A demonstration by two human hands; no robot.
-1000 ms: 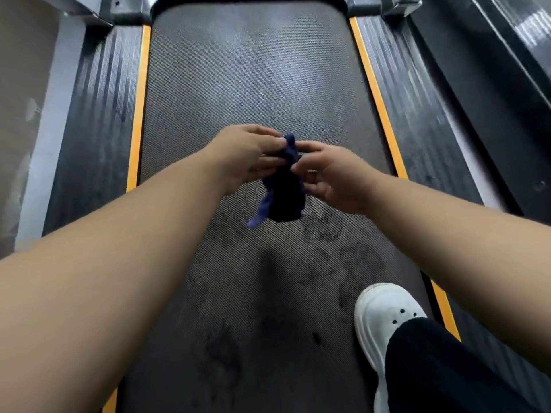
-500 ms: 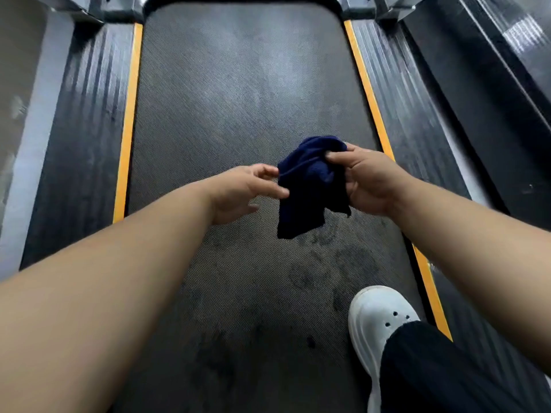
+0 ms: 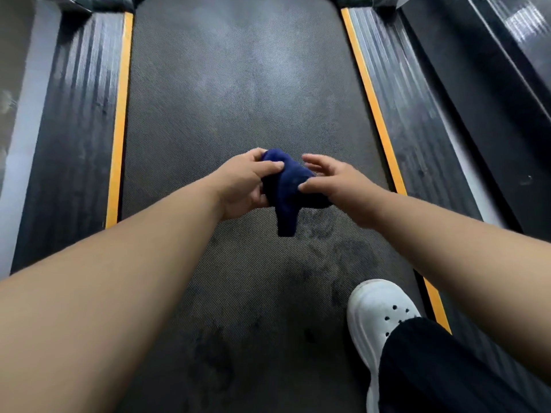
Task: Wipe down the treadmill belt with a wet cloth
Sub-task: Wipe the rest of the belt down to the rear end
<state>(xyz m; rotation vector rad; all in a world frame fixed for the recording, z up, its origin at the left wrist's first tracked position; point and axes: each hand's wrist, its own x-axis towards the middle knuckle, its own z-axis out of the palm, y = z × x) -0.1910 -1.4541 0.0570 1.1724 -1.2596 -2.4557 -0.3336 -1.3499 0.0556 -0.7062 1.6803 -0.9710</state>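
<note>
A dark blue cloth (image 3: 287,189) hangs bunched in the air above the grey treadmill belt (image 3: 238,84). My left hand (image 3: 244,186) grips its left side, thumb on top. My right hand (image 3: 334,183) holds the cloth's right side with the thumb pressed on it and the fingers spread above. One end of the cloth droops down between my hands. Dark wet-looking marks show on the near part of the belt, under and behind the cloth.
Yellow strips (image 3: 119,120) and black ribbed side rails (image 3: 402,93) run along both sides of the belt. My white shoe (image 3: 378,317) and dark trouser leg (image 3: 447,368) stand on the belt at the near right. A black frame part (image 3: 492,70) rises at the far right.
Half a second ago only my right hand held the cloth, with the left just touching it. Now my left hand has closed on it and the cloth is bunched tighter between both hands.
</note>
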